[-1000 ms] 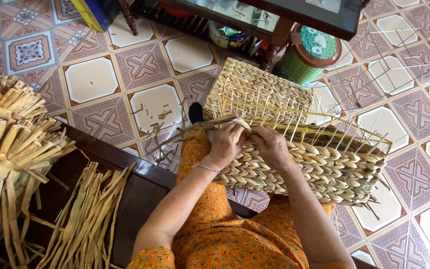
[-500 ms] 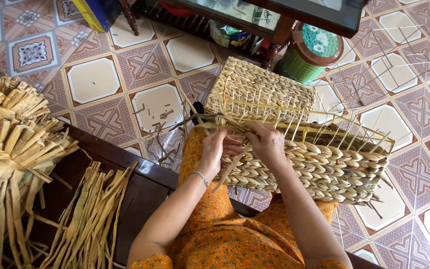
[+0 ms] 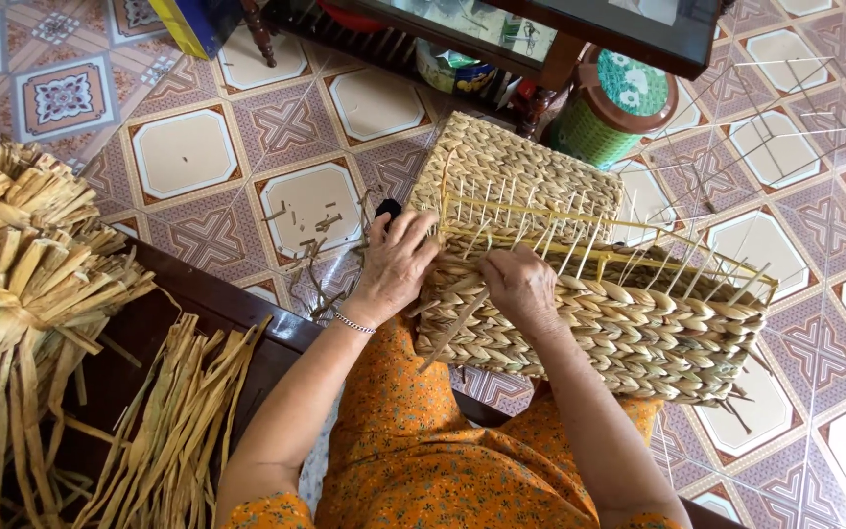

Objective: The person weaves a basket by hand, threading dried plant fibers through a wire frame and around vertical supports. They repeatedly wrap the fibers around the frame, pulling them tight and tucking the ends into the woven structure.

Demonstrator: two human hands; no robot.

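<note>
I see the half-woven basket [image 3: 589, 294] resting on its side across the lap, above the patterned tile floor [image 3: 188, 157], its thin upright ribs [image 3: 580, 235] sticking out past the finished braided rows. My left hand [image 3: 396, 266] sits at the basket's near corner, fingers curled together and pressed onto the top edge of the weave; I cannot tell whether they actually pinch a strand. My right hand [image 3: 519, 286] lies on the braided wall just beside it, fingers bent and closed around a flat dried strand [image 3: 454, 328] that trails down toward the orange dress [image 3: 413, 441].

I judge the basket light but bulky, and stiff along the braided rows. The bare ribs look springy and easy to bend or snap, so the woven wall is the safe place to hold. The strand looks pliable, dry and a little brittle.

To the left, 2 heaps of the same dried fibre [image 3: 41, 294] lie on a dark wooden bench [image 3: 227, 313]. A green woven container [image 3: 609, 113] stands beyond the basket.
</note>
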